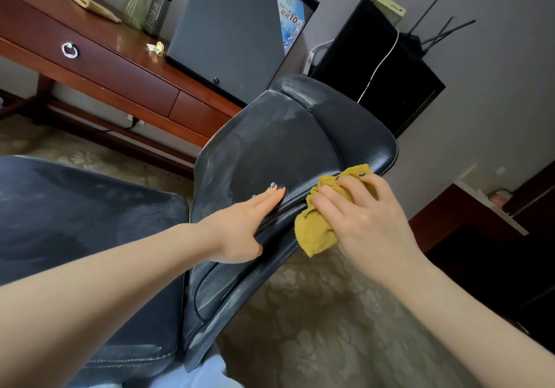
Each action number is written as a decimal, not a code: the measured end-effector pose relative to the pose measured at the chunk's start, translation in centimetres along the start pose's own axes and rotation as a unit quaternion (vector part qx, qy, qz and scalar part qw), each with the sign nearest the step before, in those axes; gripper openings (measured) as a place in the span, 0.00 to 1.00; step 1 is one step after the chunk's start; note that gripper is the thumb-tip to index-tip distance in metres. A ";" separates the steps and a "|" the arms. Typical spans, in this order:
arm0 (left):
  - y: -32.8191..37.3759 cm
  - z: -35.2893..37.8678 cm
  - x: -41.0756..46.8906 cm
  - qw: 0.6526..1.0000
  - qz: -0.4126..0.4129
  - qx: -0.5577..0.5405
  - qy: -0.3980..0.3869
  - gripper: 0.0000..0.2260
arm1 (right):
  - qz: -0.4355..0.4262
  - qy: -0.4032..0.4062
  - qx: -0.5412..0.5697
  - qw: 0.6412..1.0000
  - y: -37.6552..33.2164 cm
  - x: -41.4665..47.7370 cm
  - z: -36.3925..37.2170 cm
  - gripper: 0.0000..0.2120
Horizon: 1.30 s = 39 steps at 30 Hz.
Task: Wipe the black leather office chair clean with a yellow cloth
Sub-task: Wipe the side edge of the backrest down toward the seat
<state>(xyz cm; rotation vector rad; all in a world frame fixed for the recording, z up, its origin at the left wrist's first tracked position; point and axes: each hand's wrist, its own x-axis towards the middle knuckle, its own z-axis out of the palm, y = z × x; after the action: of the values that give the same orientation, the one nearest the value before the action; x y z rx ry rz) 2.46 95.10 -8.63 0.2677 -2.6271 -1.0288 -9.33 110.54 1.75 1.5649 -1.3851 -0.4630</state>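
On chair [270, 147] edge | yellow cloth [315, 234] gripped under right hand [360, 216] | left hand [243, 225] flat

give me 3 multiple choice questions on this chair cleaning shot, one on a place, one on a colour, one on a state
1. The yellow cloth in the right hand is pressed against:
A) the chair seat
B) the edge of the chair backrest
C) the floor

2. The spray bottle on the desk is:
A) red
B) green
C) blue

3. The left hand is:
A) lying flat on the backrest, fingers straight
B) gripping the spray bottle
C) pinching the cloth

Answers: 1 B, the cloth is bunched on the backrest's rim; 2 B, its plastic is see-through green; 3 A, its palm rests on the leather, holding nothing.
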 end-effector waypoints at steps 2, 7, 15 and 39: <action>-0.1 0.2 0.1 1.000 0.000 -0.007 0.001 0.44 | 0.012 -0.030 -0.003 0.999 -0.7 0.4 0.1 0.12; -0.3 0.3 0.3 1.000 0.002 -0.001 0.004 0.44 | 0.028 -0.059 0.016 0.998 -1.2 0.9 0.0 0.10; -0.3 0.3 0.2 1.000 0.002 -0.001 0.005 0.44 | 0.039 -0.076 0.033 0.996 -3.2 0.6 0.4 0.10; -1.3 1.2 0.8 0.999 0.021 -0.019 0.024 0.44 | 0.021 -0.045 0.093 0.994 -9.2 -1.7 3.3 0.11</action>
<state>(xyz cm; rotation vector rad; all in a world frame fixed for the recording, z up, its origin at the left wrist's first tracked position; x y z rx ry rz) 1.43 94.70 -10.15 0.2255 -2.5577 -1.0440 -7.33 109.78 -7.94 1.6780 -1.5637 -0.3929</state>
